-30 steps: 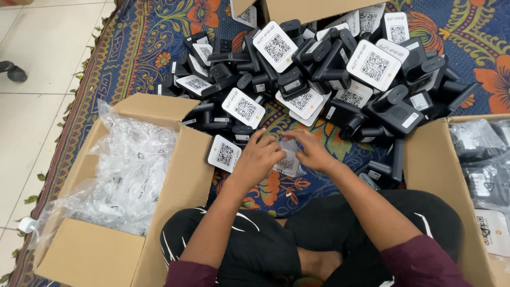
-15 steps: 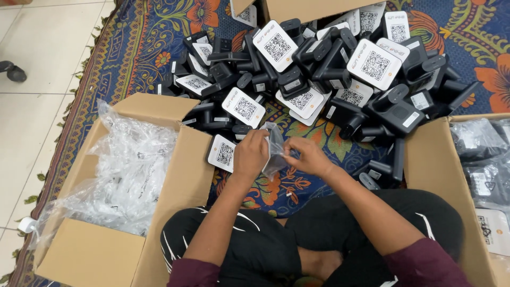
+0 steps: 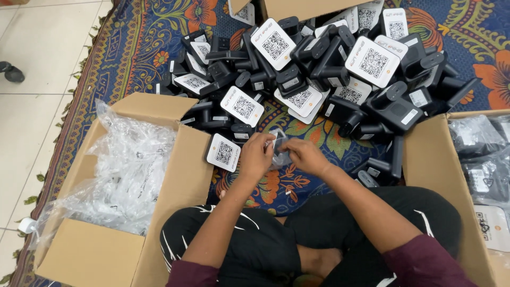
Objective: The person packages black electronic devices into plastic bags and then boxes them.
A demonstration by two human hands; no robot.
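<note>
Both forearms reach forward from the lap and meet over the patterned carpet [image 3: 133, 48], just in front of the pile of black devices [image 3: 329, 69]. The left hand [image 3: 256, 155] is curled, its fingers pinching a small clear plastic bag [image 3: 278, 144]. The right hand [image 3: 303, 155] grips the same bag from the other side; something dark seems to be inside it. The bag is between the two cardboard boxes, nearer the left box [image 3: 175, 191]

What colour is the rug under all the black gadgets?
Blue rug with orange flowers, shown in the head view.
</note>
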